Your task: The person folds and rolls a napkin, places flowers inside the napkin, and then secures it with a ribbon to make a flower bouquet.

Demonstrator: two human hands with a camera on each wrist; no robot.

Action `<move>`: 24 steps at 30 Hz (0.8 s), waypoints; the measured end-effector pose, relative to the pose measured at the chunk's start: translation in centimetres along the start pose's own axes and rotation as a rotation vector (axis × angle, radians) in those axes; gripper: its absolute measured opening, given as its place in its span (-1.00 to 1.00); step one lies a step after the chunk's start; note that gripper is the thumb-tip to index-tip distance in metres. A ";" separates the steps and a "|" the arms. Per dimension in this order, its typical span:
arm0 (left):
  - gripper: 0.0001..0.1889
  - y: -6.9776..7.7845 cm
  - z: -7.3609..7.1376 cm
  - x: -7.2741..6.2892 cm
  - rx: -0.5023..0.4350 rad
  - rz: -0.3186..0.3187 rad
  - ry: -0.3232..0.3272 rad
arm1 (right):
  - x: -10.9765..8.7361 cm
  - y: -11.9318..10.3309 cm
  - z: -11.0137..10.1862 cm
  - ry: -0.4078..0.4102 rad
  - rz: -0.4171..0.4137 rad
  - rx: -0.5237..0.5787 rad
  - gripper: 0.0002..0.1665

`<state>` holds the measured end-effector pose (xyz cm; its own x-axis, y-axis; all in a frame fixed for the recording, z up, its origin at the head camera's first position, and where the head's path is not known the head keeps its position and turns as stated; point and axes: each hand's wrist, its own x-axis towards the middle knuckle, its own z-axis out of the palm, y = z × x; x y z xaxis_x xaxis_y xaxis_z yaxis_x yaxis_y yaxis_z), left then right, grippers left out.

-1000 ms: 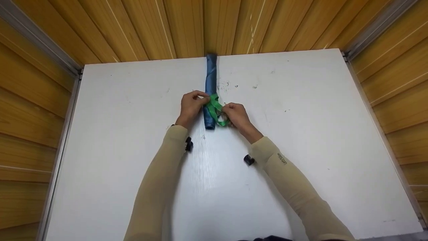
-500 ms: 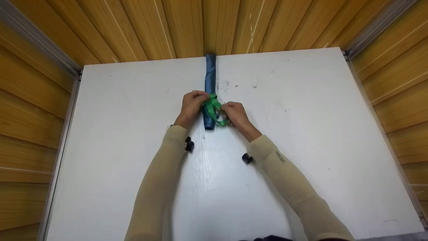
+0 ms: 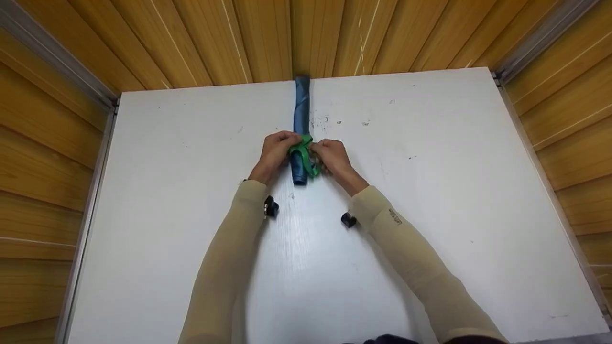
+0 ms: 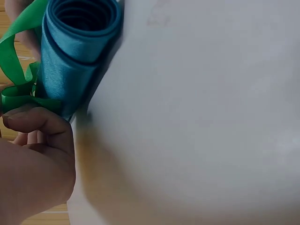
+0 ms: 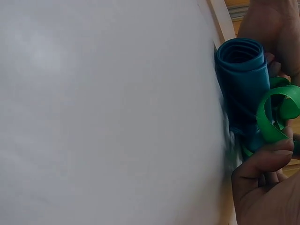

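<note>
A blue satiny roll [image 3: 302, 107] lies lengthwise on the white table, its coiled end nearest the person. Around its lower part runs a green ribbon [image 3: 304, 156], with loops standing over the roll. My left hand [image 3: 276, 150] pinches the ribbon at the roll's left side, thumb and forefinger together. On the other side my right hand [image 3: 333, 155] pinches a ribbon loop close against the roll. The left wrist view shows the open spiral end of the roll [image 4: 70, 70] and a ribbon loop [image 4: 18, 61] beside it. Some of the ribbon under the fingers is hidden.
The white table [image 3: 167, 215] has small dark marks right of the roll. Yellow wood-look panels [image 3: 267, 38] stand behind it and along both sides. The roll's far end reaches the table's back edge. A small black camera [image 3: 271, 207] sits at the left wrist.
My right hand has moved left and slightly up toward the roll, bringing the ribbon loop closer in. The left hand stays nearly in place, still pinching the ribbon.
</note>
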<state>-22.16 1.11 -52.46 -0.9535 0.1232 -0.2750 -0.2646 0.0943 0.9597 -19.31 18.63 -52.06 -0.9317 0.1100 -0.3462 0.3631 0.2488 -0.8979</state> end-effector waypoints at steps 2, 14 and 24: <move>-0.74 -0.1 0.1 -0.2 0.020 0.023 0.001 | 0.1 -0.1 0.1 -0.007 -0.006 0.013 -0.67; -0.86 -1.1 0.3 -0.5 0.085 0.158 0.015 | 0.0 -0.6 -1.2 0.048 -0.072 -0.170 -0.50; -0.86 -1.4 0.8 -0.6 0.075 0.170 0.024 | 1.5 -1.7 -1.5 -0.040 -0.399 -0.373 -0.65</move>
<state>-21.12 1.66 -53.63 -0.9869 0.1202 -0.1072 -0.0891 0.1472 0.9851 -21.33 19.81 -50.64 -0.9951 -0.0977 -0.0156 -0.0452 0.5891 -0.8068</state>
